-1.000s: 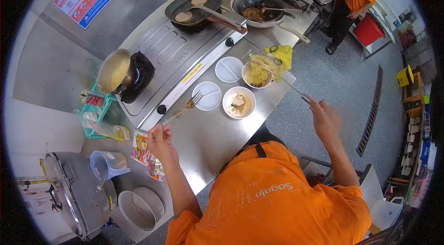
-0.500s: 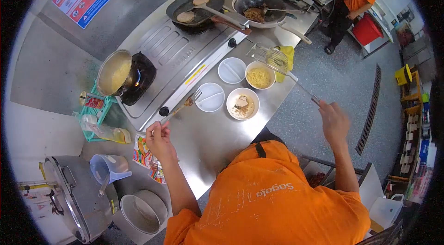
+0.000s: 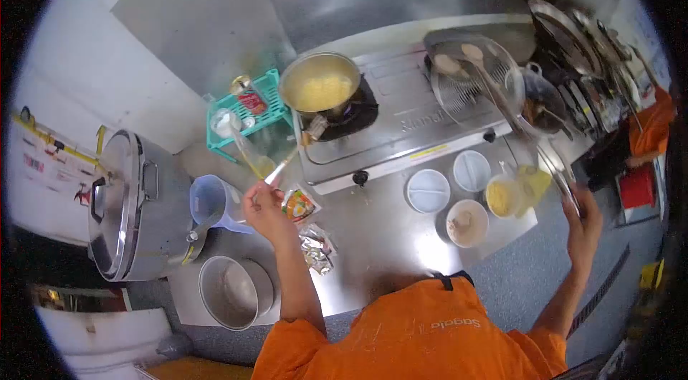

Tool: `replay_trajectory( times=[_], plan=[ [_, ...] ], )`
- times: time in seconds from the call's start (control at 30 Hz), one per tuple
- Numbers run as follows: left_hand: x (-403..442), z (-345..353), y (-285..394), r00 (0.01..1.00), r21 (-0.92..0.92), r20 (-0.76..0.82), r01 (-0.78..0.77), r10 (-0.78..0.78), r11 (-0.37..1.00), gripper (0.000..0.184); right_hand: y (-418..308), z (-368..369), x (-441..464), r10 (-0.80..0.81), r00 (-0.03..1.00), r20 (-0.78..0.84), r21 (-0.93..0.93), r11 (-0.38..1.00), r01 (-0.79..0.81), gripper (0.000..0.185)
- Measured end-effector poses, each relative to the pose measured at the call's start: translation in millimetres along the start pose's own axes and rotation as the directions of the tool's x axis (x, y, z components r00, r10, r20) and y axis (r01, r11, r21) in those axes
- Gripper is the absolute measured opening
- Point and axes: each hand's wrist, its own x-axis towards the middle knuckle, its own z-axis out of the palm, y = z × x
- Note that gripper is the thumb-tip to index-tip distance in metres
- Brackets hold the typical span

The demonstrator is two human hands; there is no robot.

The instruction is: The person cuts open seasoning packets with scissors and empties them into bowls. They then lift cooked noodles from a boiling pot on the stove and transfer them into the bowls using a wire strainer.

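Observation:
My left hand [image 3: 265, 209] is closed around the handle of a fork [image 3: 292, 158], its tines near the pot's lower edge. Yellow noodles lie in that pot [image 3: 320, 55], which sits on the left burner. Closed on a long handle, my right hand [image 3: 584, 226] holds a wire strainer [image 3: 476, 86] over the stove's right side; motion blurs it. Behind its mesh is a dark pan with a wooden-handled utensil. A bowl of noodles [image 3: 499, 197] and a white bowl with seasoning [image 3: 466, 224] stand on the counter, left of my right hand.
Two divided white dishes [image 3: 428, 191] [image 3: 471, 171] stand before the stove [image 3: 401, 136]. A teal rack [image 3: 269, 115], blue jug [image 3: 208, 197], large lidded pot [image 3: 154, 201], empty-looking metal pot [image 3: 235, 292] and noodle packets [image 3: 299, 204] are at left. Another person [image 3: 648, 129] stands far right.
The view has swung left. The strainer has moved from above the noodle bowl to over the stove's right side. The fork has moved closer to the noodle pot.

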Motion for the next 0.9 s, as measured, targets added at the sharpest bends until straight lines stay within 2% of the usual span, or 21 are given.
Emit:
replay_trajectory(
  times=[0.03,0.07,0.13,0.17,0.2,0.23,0.27,0.3,0.33,0.37,0.4,0.43,0.53,0.6,0.67,0.73,0.77,0.83,0.87,0.9],
  plan=[
    [7,3,5,0.987,0.069,-0.05,-0.15,0.153,0.986,0.01,-28,21,27,-0.121,0.992,0.023,-0.05,0.991,0.122,0.027],
    [17,6,12,0.985,0.064,-0.064,-0.156,0.16,0.986,0.01,-60,43,52,-0.24,0.97,0.048,-0.097,0.965,0.243,0.027],
    [37,15,26,0.934,0.164,-0.161,-0.292,0.317,0.942,0.01,-116,92,98,-0.599,0.8,0.039,-0.054,0.798,0.6,0.026],
    [45,20,29,0.93,0.16,-0.173,-0.297,0.323,0.941,0.01,-141,114,111,-0.618,0.779,0.105,-0.123,0.77,0.627,0.024],
    [53,24,32,0.902,0.202,-0.147,-0.375,0.406,0.905,0.01,-161,134,123,-0.629,0.758,0.171,-0.189,0.735,0.652,0.023],
    [60,27,34,0.867,0.243,-0.116,-0.449,0.485,0.86,0.01,-171,158,137,-0.709,0.675,0.205,-0.235,0.634,0.737,0.025],
    [68,30,36,0.863,0.242,-0.121,-0.453,0.49,0.858,0.01,-177,179,148,-0.774,0.585,0.24,-0.279,0.523,0.806,0.027],
    [74,34,36,0.83,0.335,-0.079,-0.5,0.552,0.799,0.011,-180,193,152,-0.779,0.581,0.235,-0.279,0.518,0.809,0.027],
    [81,39,36,0.794,0.422,-0.031,-0.54,0.607,0.728,0.011,-184,205,157,-0.833,0.48,0.276,-0.323,0.39,0.862,0.031],
    [87,43,36,0.792,0.42,-0.036,-0.542,0.61,0.728,0.011,-185,217,161,-0.869,0.374,0.324,-0.359,0.253,0.898,0.034],
    [91,46,36,0.764,0.516,0.04,-0.568,0.644,0.641,0.012,-182,227,164,-0.889,0.327,0.319,-0.353,0.209,0.912,0.039],
    [95,48,35,0.737,0.602,0.119,-0.587,0.665,0.542,0.012,-180,232,166,-0.891,0.321,0.322,-0.35,0.203,0.914,0.039],
    [110,65,31,0.686,0.597,0.08,-0.614,0.723,0.517,0.014,-179,237,166,-0.861,0.292,0.416,-0.307,0.17,0.937,0.037],
    [124,77,32,0.67,0.602,0.11,-0.633,0.734,0.487,0.015,-187,224,167,-0.762,0.388,0.518,-0.244,0.303,0.921,0.034],
    [135,83,31,0.655,0.609,0.14,-0.648,0.742,0.457,0.015,-198,209,174,-0.765,0.417,0.49,-0.246,0.338,0.908,0.033],
    [145,84,32,0.573,0.635,0.196,-0.692,0.796,0.342,0.014,-201,210,178,-0.769,0.446,0.458,-0.246,0.372,0.895,0.031],
    [145,85,33,0.572,0.638,0.197,-0.692,0.796,0.338,0.014,-201,214,178,-0.798,0.429,0.423,-0.276,0.337,0.9,0.03],
    [144,86,37,0.464,0.631,0.334,-0.757,0.82,0.171,0.011,-204,218,179,-0.824,0.417,0.383,-0.305,0.313,0.899,0.03],
    [141,87,39,0.461,0.63,0.34,-0.759,0.82,0.165,0.011,-208,218,180,-0.854,0.324,0.408,-0.309,0.205,0.929,0.031],
    [136,88,41,0.389,0.572,0.492,-0.819,0.779,0.048,0.009,-211,219,181,-0.873,0.227,0.432,-0.311,0.092,0.946,0.031]
  ],
)
